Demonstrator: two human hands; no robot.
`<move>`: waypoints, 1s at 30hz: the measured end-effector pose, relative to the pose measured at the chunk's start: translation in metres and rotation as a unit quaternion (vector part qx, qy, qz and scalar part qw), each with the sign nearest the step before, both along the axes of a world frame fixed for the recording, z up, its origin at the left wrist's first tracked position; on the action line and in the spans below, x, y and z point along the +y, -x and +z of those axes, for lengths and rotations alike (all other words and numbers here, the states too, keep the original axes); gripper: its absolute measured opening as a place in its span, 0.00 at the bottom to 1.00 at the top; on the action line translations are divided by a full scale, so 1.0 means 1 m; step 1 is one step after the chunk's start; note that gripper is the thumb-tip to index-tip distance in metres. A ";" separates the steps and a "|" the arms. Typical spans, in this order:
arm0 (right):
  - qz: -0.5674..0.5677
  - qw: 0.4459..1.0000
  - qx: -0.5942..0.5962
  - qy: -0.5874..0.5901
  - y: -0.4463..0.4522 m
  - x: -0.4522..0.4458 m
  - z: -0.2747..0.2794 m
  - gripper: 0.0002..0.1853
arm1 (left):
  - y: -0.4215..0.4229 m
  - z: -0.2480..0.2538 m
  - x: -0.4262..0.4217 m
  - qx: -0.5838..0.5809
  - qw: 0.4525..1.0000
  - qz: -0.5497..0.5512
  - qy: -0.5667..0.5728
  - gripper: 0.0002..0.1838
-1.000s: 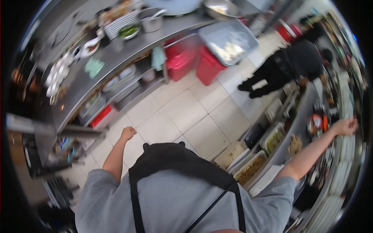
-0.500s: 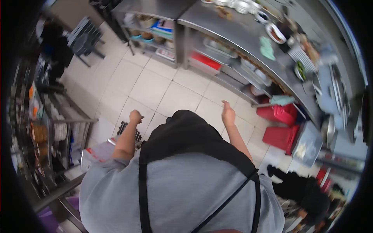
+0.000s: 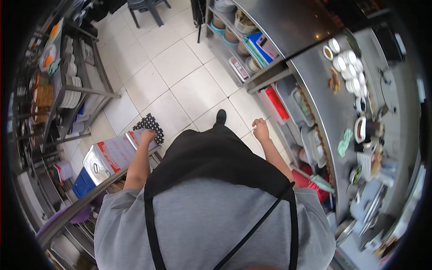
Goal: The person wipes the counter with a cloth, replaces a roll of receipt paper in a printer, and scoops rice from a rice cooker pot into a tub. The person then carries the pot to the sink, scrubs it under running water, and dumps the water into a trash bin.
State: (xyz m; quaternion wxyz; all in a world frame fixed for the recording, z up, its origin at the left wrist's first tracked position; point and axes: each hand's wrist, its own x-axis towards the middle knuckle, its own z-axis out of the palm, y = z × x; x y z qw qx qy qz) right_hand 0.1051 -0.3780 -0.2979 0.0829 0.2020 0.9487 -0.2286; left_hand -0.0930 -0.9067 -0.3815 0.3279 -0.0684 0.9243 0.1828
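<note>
Since half a second ago, the view has turned, so the worktop (image 3: pixel 311 80) now runs along the right side, and a black shoe (image 3: pixel 220 117) has come out beyond the apron (image 3: pixel 209 157). Nearest, the left grip (image 3: pixel 147 136) is closed like a loose fist, seen from above; whether it has hold of anything, I cannot tell. Just under it, in the view, lies the edge of a red-and-white box (image 3: pixel 112 154), and beside that a black white-dotted item (image 3: pixel 150 123); contact cannot be judged. On the other side, the right grip (image 3: pixel 259 129) is half curled, with a small pale spot at its fingers, too small to name. It is near a red container (image 3: pixel 276 104) on the shelf below the worktop, but apart from it. Farther, a green cloth (image 3: pixel 345 143) and stacked white dishes (image 3: pixel 350 72) rest on the worktop.
</note>
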 end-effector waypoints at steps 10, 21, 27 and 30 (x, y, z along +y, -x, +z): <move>0.163 0.984 -0.044 0.065 0.235 0.044 -0.002 0.05 | 0.077 0.077 0.100 0.073 0.989 0.065 -0.114 0.11; 0.152 0.985 -0.069 0.038 0.446 -0.014 -0.071 0.06 | 0.123 -0.033 0.018 -0.085 0.985 0.144 -0.054 0.12; 0.132 0.976 -0.166 -0.043 0.540 -0.013 -0.170 0.13 | 0.112 -0.053 0.016 -0.073 0.877 0.458 -0.125 0.09; 0.078 0.967 -0.238 0.053 0.572 0.009 -0.262 0.34 | 0.039 -0.099 -0.008 -0.164 0.947 0.275 -0.038 0.09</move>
